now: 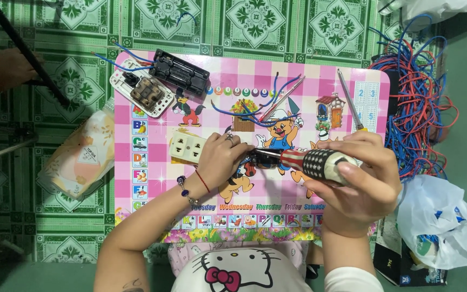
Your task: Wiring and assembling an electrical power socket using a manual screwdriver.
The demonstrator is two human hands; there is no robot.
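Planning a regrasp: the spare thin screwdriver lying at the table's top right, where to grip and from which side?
Probably the bare shaft mid-length on the thin screwdriver, from above. It lies flat and slanted with open tabletop on both sides; its handle end sits against the right hand.

A small table sits mid-frame on a patterned floor mat. On it, at ten o'clock, a switch plate lies touching a dismantled socket housing just to its right. Near centre lies a socket module — the left hand rests at its three o'clock side. The right hand, at four o'clock, holds a screwdriver pointing toward nine. A second screwdriver lies at two o'clock. Off the table: a wire tangle at three, a plastic bag at five, a pouch at nine.
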